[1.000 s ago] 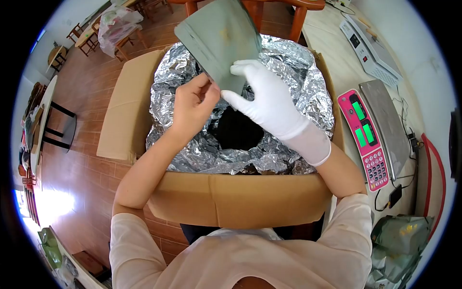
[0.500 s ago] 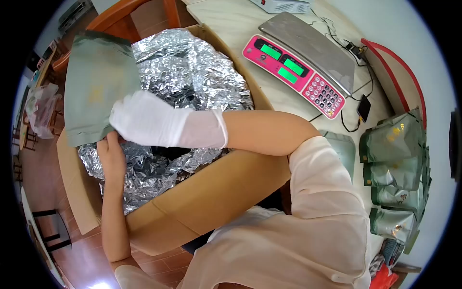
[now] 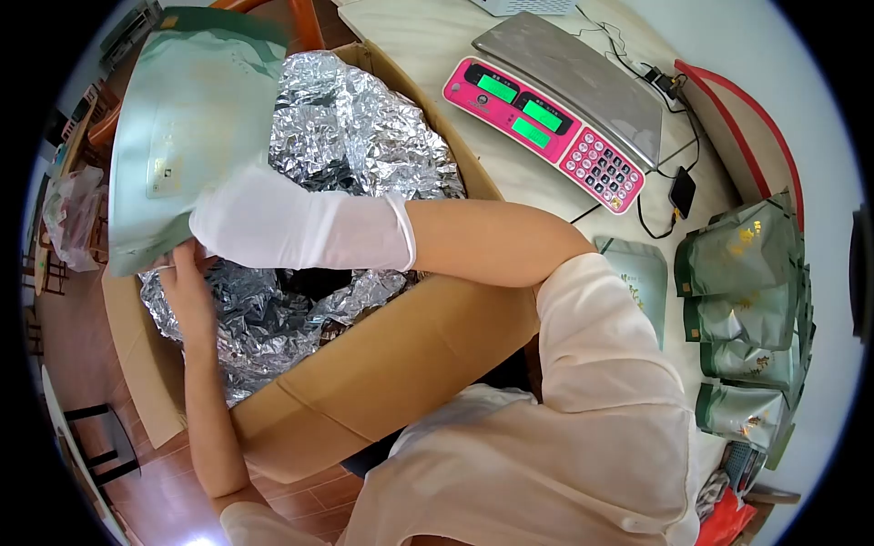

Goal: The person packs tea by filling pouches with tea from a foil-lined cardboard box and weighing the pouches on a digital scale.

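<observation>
A large pale green pouch [image 3: 205, 109] with a darker green band at its far end stands out over the left side of the cardboard box [image 3: 382, 364]. My right hand [image 3: 246, 218], in a white glove, is closed on the pouch's near right part; its fingertips are partly hidden. Bare and just below the glove, my left hand [image 3: 187, 273] pinches the pouch's near edge. Crumpled silver foil [image 3: 364, 118] lines the box beneath both hands, around a dark hollow whose contents I cannot make out.
A pink-fronted scale [image 3: 546, 132] with lit green displays stands on the table [image 3: 410, 36], cables behind it. Several filled green pouches [image 3: 742, 246] stand at the right, and a flat pouch [image 3: 637, 278] lies near my right elbow. A wooden chair [image 3: 305, 23] is behind the box.
The pouch has tilted and turned in my hands, so its face looks lighter and a pale label shows. Both hands stay at its near edge. The whole view has shifted slightly.
</observation>
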